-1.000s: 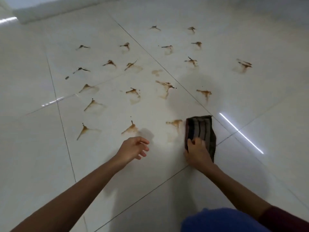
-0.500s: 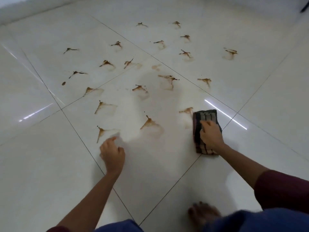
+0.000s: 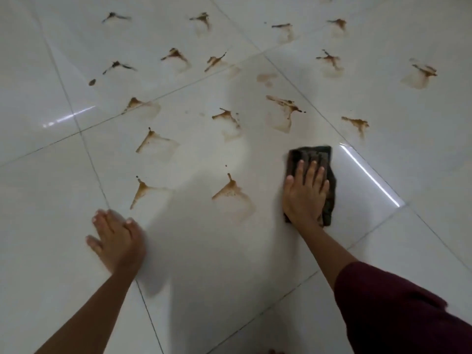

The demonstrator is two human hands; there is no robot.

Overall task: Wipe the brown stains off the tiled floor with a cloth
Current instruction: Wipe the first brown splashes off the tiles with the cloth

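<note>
cloth [image 3: 310,159] under right hand [image 3: 304,195] | stains [image 3: 231,191] | glossy white tiled floor [image 3: 229,251]

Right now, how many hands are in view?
2. Left hand flat on the bare floor, lower left; right hand pressing the dark cloth, right of centre.

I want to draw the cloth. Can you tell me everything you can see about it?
The cloth is dark, brownish-grey with faint stripes, and looks soft, like a folded rag. It lies flat on the shiny white tiled floor, near a bright streak of reflected light. The right hand presses down on it with straight, spread fingers, covering its middle, so only the far end and right edge show. The nearest brown stain lies to its left, not touching it.
</note>
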